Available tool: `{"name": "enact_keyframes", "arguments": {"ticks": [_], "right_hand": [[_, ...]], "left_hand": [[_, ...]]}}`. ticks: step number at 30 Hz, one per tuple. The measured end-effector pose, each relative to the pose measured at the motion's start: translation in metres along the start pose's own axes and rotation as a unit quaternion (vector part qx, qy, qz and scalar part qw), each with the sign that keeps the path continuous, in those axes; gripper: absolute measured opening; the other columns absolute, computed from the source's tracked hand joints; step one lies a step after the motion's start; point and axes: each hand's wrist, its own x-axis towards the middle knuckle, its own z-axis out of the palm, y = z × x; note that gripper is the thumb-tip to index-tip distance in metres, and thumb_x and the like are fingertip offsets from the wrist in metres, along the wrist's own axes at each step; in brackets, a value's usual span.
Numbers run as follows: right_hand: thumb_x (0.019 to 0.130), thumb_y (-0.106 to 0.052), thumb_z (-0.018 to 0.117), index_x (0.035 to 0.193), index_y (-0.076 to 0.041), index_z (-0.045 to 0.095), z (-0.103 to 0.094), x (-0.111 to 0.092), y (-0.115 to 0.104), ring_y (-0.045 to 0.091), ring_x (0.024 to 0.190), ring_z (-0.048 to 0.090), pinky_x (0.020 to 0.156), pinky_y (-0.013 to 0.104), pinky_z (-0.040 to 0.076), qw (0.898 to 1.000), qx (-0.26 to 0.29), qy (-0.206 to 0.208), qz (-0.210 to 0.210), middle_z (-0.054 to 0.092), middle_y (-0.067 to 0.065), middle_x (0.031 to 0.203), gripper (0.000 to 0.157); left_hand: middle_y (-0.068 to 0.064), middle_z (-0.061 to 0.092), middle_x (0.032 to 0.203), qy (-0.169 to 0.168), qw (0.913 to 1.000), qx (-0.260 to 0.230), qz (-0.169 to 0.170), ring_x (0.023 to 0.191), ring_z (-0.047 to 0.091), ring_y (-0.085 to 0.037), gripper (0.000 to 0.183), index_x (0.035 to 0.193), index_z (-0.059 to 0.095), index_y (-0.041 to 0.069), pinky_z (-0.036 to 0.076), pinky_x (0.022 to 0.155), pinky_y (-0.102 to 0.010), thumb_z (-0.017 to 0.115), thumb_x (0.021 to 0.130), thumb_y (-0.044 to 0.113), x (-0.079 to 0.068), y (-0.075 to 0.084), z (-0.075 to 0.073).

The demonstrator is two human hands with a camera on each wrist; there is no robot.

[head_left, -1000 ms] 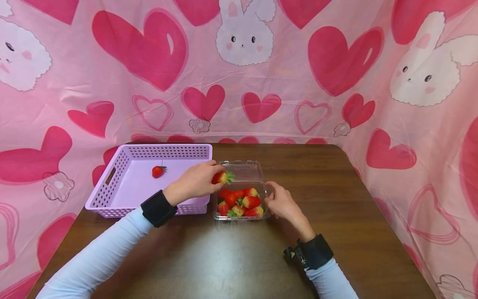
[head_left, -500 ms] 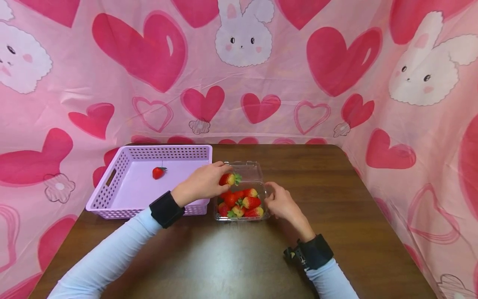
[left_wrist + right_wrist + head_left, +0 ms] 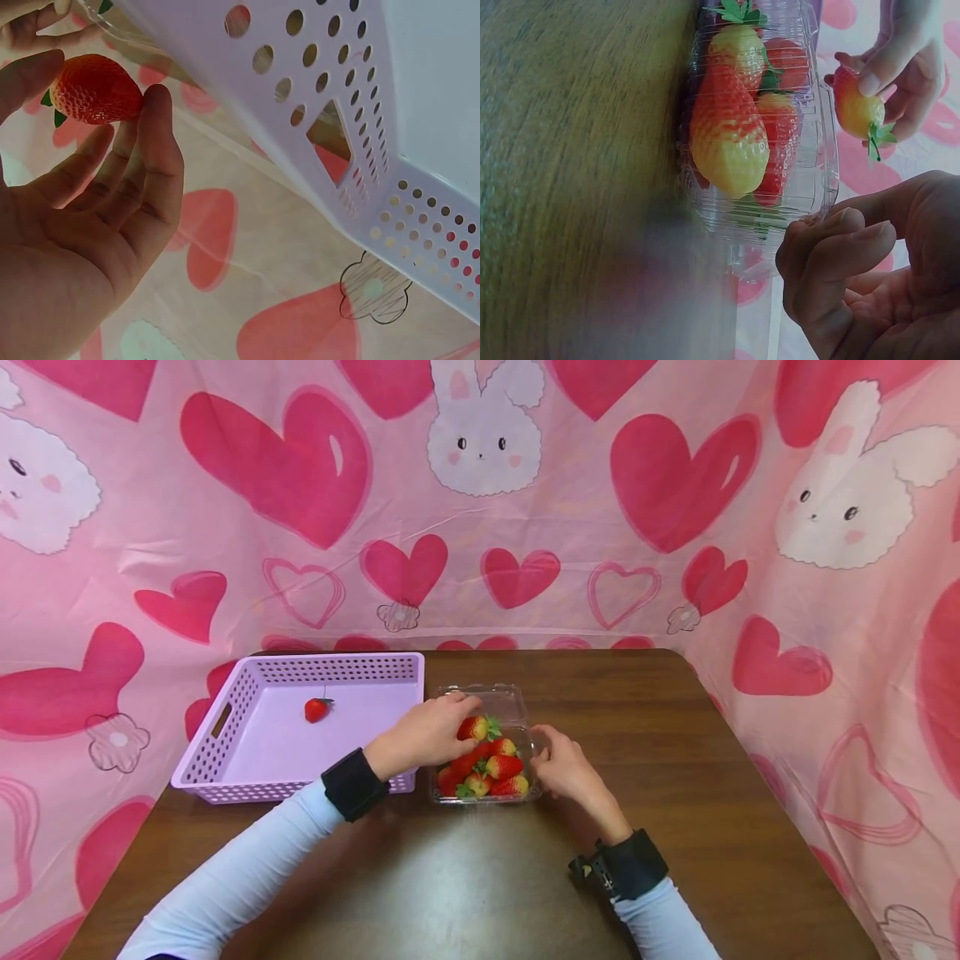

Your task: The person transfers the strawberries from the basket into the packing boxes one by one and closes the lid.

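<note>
My left hand [image 3: 429,731] pinches a red and yellow strawberry [image 3: 472,727] between thumb and fingertips, close over the clear plastic box [image 3: 534,781]. In the left wrist view that strawberry [image 3: 96,88] shows its red end against the fingertips; in the right wrist view its green leaves point away from the hand. Several strawberries [image 3: 504,767] fill the box, whose clear lid [image 3: 501,702] stands folded back behind it. My right hand [image 3: 564,764] holds the box's right side, fingers curled at the rim, as the right wrist view also shows.
A lilac perforated basket [image 3: 255,739] stands left of the box, with one red strawberry [image 3: 316,710] lying in it. Both rest on a dark wooden table [image 3: 637,710]. Behind and beside it hangs a pink cloth [image 3: 570,518] with hearts and rabbits.
My left hand has moved right with the strawberry, from the box's left edge to over the strawberries inside. The right hand has stayed at the box's side.
</note>
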Motion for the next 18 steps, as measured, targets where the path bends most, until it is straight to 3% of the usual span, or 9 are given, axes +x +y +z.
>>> {"name": "enact_keyframes", "arguments": {"ticks": [18], "right_hand": [[0.097, -0.001, 0.065, 0.148, -0.004, 0.049, 0.001, 0.002, 0.003, 0.025, 0.049, 0.055, 0.049, 0.035, 0.052, 1.0, -0.005, 0.004, -0.005, 0.059, 0.01, 0.069, 0.053]], "left_hand": [[-0.013, 0.068, 0.124, -0.021, 0.9998, 0.001, -0.002, 0.103, 0.071, -0.027, 0.057, 0.136, 0.064, 0.006, 0.06, 0.09, -0.045, 0.084, 0.09, 0.033, 0.0, 0.012, 0.009]]}}
